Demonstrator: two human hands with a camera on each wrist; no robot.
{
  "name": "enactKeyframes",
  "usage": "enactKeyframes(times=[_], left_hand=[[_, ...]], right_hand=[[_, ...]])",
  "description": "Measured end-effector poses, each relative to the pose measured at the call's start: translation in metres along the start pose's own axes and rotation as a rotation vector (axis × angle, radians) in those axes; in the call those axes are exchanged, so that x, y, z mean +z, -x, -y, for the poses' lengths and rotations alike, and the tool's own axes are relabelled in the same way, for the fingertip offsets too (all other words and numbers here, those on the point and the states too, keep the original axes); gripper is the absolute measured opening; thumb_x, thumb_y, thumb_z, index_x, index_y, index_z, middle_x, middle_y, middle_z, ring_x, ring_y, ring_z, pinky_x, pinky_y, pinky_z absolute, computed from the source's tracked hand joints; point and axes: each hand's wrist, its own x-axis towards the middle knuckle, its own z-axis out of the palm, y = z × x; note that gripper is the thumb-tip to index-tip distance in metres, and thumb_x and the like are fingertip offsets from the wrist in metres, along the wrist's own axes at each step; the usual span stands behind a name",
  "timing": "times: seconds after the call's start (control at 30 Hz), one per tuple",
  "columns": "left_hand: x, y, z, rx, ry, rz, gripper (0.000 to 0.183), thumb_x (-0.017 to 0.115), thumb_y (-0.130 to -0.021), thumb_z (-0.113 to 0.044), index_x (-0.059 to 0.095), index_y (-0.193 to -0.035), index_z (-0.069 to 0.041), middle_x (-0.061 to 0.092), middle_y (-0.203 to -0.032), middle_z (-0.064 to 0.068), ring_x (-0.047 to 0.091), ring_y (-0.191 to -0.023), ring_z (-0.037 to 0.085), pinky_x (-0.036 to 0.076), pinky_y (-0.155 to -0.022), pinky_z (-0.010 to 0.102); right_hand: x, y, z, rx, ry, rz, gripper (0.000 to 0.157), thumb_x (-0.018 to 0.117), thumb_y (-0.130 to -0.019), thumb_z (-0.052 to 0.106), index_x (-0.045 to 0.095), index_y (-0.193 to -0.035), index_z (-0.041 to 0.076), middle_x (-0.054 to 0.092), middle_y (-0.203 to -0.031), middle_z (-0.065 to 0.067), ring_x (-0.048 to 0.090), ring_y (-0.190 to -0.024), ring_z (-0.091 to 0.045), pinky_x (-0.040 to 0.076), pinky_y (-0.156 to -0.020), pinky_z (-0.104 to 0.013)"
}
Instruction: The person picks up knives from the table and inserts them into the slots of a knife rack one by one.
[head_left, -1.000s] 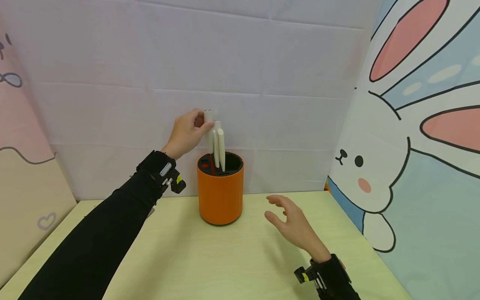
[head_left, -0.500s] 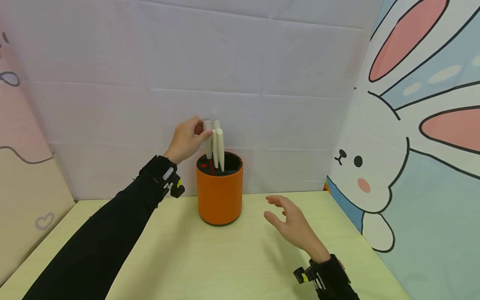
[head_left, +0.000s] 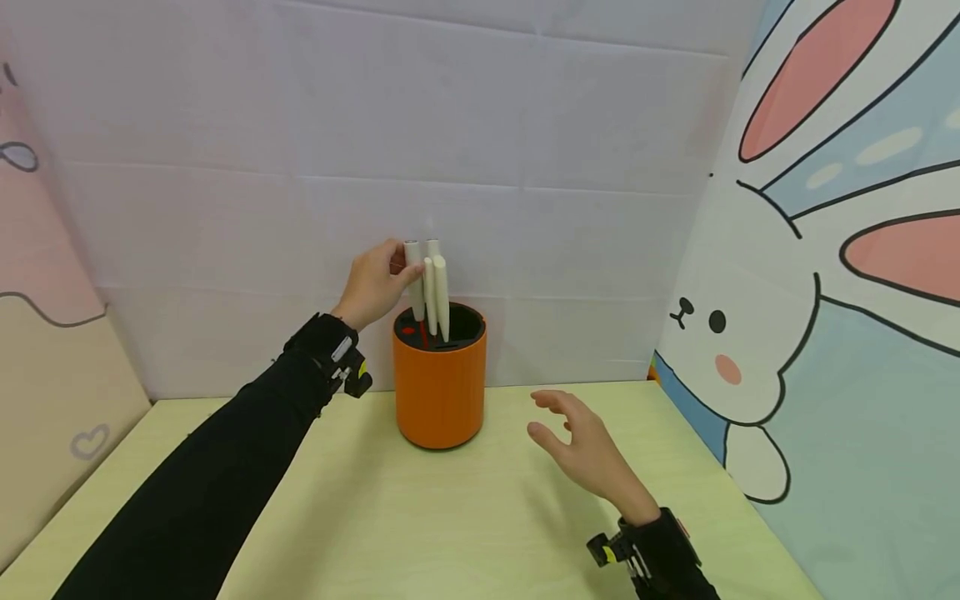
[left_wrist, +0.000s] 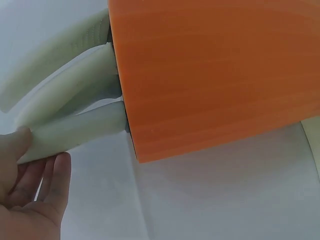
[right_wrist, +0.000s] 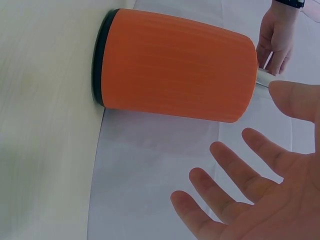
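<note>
An orange knife block with a black top stands upright on the table, several white handles rising from it. My left hand pinches the leftmost white-handled knife near the top of its handle, thumb on one side and fingers on the other. In the left wrist view the held handle meets the block's rim, its blade hidden inside. Other white handles lean close beside it. To the right of the block, my right hand hovers over the table, fingers spread and relaxed, holding nothing.
The pale yellow table ends at a white cloth backdrop right behind the block. A panel with a cartoon rabbit closes off the right side, and a pink and cream panel the left.
My left hand has moved down with the knife, and its handle now sits lower, close to the block's top. My right hand has stayed in place.
</note>
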Motion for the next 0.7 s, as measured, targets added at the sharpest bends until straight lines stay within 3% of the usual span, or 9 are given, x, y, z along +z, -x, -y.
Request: enactKeyframes(times=[0.23,0.7], left_hand=[[0.0042,0.0007,0.0031,-0.025,0.004,0.014,0.039,0.060,-0.096,-0.025,0.050,-0.130,-0.008,0.058,-0.113,0.009,0.056,-0.101,0.022,0.049,-0.087,0.040],[0.0053,0.0054,0.0086,-0.024,0.027,0.032,0.048,0.062,-0.095,-0.018,0.043,-0.139,-0.009,0.058,-0.117,0.012,0.058,-0.102,0.026,0.050,-0.087,0.042]], right_hand=[[0.0005,0.0017,0.0005,0.006,-0.003,-0.001,0.044,0.064,-0.094,0.032,0.052,-0.131,0.012,0.056,-0.124,-0.007,0.051,-0.115,-0.027,0.046,-0.087,-0.055],[0.0005,0.0004,0.0014,0.006,-0.011,0.003,0.043,0.063,-0.094,0.031,0.051,-0.132,0.013,0.056,-0.125,-0.009,0.050,-0.115,-0.031,0.046,-0.087,-0.057]])
